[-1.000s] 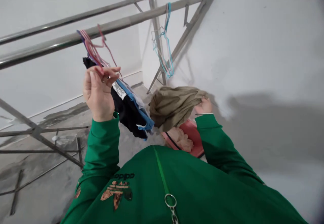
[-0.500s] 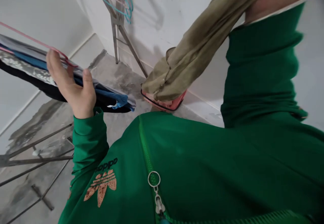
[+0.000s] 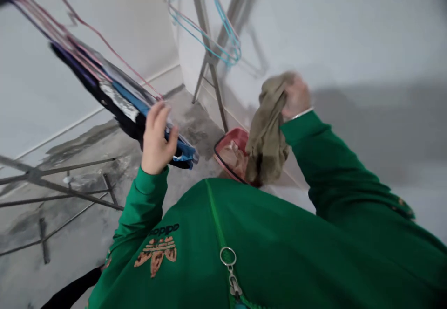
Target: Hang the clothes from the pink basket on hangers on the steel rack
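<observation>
My left hand [image 3: 156, 139] is raised and closed on the lower edge of a bundle of dark and blue clothes [image 3: 118, 95] that hang on pink wire hangers [image 3: 52, 24] at the upper left. My right hand [image 3: 296, 97], blurred, grips a crumpled olive-brown garment [image 3: 268, 127] that hangs down from it. Under that garment a red basin [image 3: 232, 153] with pale cloth inside stands on the floor. Both my arms are in green jacket sleeves.
Blue and pale wire hangers [image 3: 218, 38] hang near the grey metal leg [image 3: 209, 62] of a drying rack by the white wall corner. Low metal bars [image 3: 59, 188] of the rack cross the stained concrete floor [image 3: 104, 146] at left.
The view swung back up. My right hand came down from high overhead, and the olive garment now hangs bunched above the basin. My left hand still holds the hanging clothes.
</observation>
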Motion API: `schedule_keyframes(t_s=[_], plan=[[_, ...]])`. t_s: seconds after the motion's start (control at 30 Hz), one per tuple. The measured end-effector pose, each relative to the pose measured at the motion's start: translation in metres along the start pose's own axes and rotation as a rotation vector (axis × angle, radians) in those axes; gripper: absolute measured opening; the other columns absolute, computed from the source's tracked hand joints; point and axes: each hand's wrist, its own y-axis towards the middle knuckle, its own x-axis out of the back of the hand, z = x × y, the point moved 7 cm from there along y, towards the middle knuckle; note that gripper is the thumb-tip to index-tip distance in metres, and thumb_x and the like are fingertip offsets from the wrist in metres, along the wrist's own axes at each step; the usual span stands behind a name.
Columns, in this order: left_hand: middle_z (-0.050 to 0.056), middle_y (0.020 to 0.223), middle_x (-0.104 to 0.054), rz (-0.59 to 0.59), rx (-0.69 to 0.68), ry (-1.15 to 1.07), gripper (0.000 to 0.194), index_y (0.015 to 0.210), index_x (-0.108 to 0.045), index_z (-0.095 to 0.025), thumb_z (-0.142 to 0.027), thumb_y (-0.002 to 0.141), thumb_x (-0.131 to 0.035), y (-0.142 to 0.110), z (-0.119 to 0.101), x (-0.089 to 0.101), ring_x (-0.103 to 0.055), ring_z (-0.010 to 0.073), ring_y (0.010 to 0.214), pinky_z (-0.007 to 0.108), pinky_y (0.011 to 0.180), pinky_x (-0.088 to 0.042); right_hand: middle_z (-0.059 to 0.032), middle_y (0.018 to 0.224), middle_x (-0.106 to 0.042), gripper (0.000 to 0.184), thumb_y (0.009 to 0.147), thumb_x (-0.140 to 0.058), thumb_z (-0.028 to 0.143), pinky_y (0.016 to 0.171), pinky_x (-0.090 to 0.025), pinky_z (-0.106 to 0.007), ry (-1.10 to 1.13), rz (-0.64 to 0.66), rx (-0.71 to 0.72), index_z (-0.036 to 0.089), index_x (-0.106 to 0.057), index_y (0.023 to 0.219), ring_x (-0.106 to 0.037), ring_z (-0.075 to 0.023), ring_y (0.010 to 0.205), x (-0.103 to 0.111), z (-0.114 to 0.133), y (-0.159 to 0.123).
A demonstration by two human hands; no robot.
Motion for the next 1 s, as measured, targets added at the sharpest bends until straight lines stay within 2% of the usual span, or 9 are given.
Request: schedule_keyframes(t_s=[0.07,0.13,0.3,0.4,0.5,0.57,0.7,0.83,1.0], plan=[[0.016,0.137,-0.051,0.048,-0.035,0.110,0.037,0.124,-0.055,-0.017,-0.031,0.090,-0.055,-0.006,-0.006,0.005,-0.046,0.0283,0.132,0.048,0.112,-0.037,-0.0042,0.085,-0.070,0.012,0.083,-0.059,0.026,0.092,-0.050,-0.037,-0.005,0.094,-0.003,0.016,-0.063,0.091,-0.065,-0.0154,0.085,-0.034,-0.004,-0.004],[0.018,0.134,-0.054,0.093,-0.068,0.196,0.034,0.125,-0.054,-0.015,-0.026,0.092,-0.050,-0.015,-0.011,0.007,-0.051,0.0264,0.128,0.044,0.107,-0.043,-0.0049,0.086,-0.070,0.022,0.071,-0.073,0.024,0.093,-0.051,-0.041,-0.044,0.219,-0.007,0.016,-0.068,0.091,-0.066,-0.0181,0.084,-0.067,0.009,-0.005],[0.018,0.127,-0.059,0.198,-0.149,0.236,0.031,0.123,-0.053,-0.015,-0.021,0.095,-0.044,-0.040,-0.022,-0.004,-0.059,0.0240,0.119,0.038,0.098,-0.052,-0.0086,0.115,-0.066,0.045,0.084,-0.063,0.043,0.085,-0.054,-0.035,0.121,0.528,0.343,0.019,-0.061,0.122,-0.066,-0.0172,0.092,-0.151,0.134,-0.011],[0.018,0.124,-0.061,0.257,-0.213,0.213,0.029,0.121,-0.053,-0.014,-0.019,0.095,-0.043,-0.052,-0.029,-0.011,-0.062,0.0233,0.113,0.036,0.091,-0.056,-0.0117,0.114,-0.066,0.047,0.087,-0.059,0.041,0.080,-0.053,-0.032,-0.042,0.595,0.452,0.015,-0.057,0.126,-0.065,-0.0169,0.085,-0.215,0.192,-0.011],[0.018,0.121,-0.063,0.305,-0.276,0.216,0.027,0.119,-0.053,-0.013,-0.017,0.094,-0.044,-0.061,-0.031,-0.013,-0.066,0.0231,0.106,0.034,0.083,-0.058,-0.0138,0.101,-0.070,0.046,0.089,-0.056,0.029,0.078,-0.050,-0.032,-0.317,0.636,0.414,0.007,-0.052,0.130,-0.065,-0.0203,0.081,-0.276,0.206,-0.005],[0.017,0.119,-0.064,0.303,-0.300,0.228,0.026,0.118,-0.053,-0.013,-0.017,0.094,-0.044,-0.066,-0.028,-0.008,-0.067,0.0232,0.103,0.034,0.080,-0.059,-0.0137,0.097,-0.071,0.036,0.092,-0.047,0.019,0.080,-0.048,-0.031,-0.388,0.632,0.405,0.007,-0.056,0.124,-0.066,-0.0217,0.087,-0.298,0.205,0.000],[0.016,0.116,-0.066,0.229,-0.280,0.250,0.025,0.116,-0.055,-0.016,-0.017,0.094,-0.045,-0.070,-0.015,0.007,-0.068,0.0227,0.100,0.033,0.079,-0.060,-0.0121,0.106,-0.071,0.034,0.091,-0.039,0.013,0.086,-0.048,-0.029,-0.339,0.458,0.458,0.013,-0.067,0.110,-0.067,-0.0198,0.095,-0.283,0.196,0.021],[0.015,0.116,-0.067,0.209,-0.254,0.256,0.025,0.114,-0.058,-0.016,-0.017,0.093,-0.045,-0.070,0.000,0.014,-0.069,0.0224,0.097,0.032,0.078,-0.061,-0.0080,0.098,-0.074,0.030,0.086,-0.043,0.014,0.086,-0.050,-0.033,-0.290,0.250,0.479,0.018,-0.072,0.095,-0.068,-0.0209,0.092,-0.225,0.178,0.054],[0.016,0.117,-0.067,0.225,-0.280,0.254,0.026,0.115,-0.059,-0.017,-0.018,0.094,-0.044,-0.064,0.009,0.014,-0.069,0.0227,0.098,0.033,0.079,-0.061,-0.0091,0.080,-0.072,0.023,0.081,-0.048,0.024,0.084,-0.050,-0.042,-0.313,0.025,0.356,0.018,-0.070,0.082,-0.067,-0.0260,0.083,-0.146,0.145,0.093]])
